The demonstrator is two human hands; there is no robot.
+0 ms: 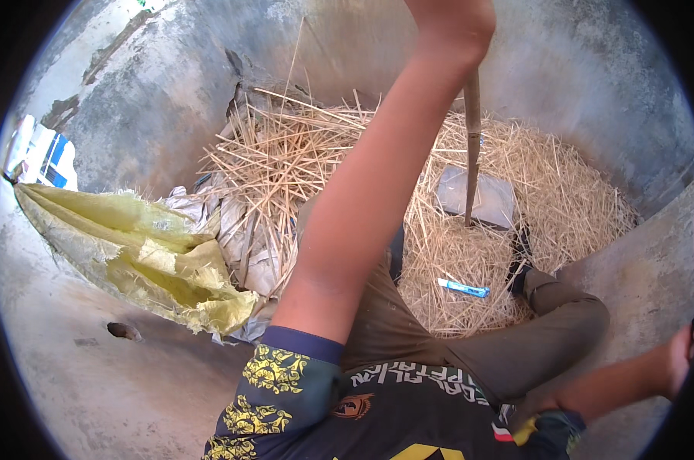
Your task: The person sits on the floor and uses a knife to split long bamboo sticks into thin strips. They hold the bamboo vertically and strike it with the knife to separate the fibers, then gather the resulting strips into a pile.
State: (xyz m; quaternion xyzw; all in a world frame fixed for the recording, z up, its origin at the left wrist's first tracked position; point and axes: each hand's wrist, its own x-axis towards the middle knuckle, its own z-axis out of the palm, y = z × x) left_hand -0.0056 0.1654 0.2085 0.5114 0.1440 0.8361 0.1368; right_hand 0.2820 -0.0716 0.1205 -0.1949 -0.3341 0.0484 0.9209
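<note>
My left arm reaches up across the middle of the view. My left hand (450, 17) is cut off at the top edge, and its fingers do not show. From behind that hand a slim wooden stick (472, 146) runs down to the straw beside a flat grey block (477, 198). Whether the hand grips the stick is hidden. At the far right edge, my right hand (680, 359) is partly out of the picture, close to something dark. A slim light-blue and white object (463, 287) lies on the straw near my bent leg.
Dry straw (577, 184) covers the floor, with coarser stalks (278, 165) heaped left. A torn yellowish sack (132, 249) hangs over grey sheeting (259, 264). A blue-and-white sheet (52, 157) lies behind it. Curved concrete walls (592, 84) surround me; one has a small hole (124, 331).
</note>
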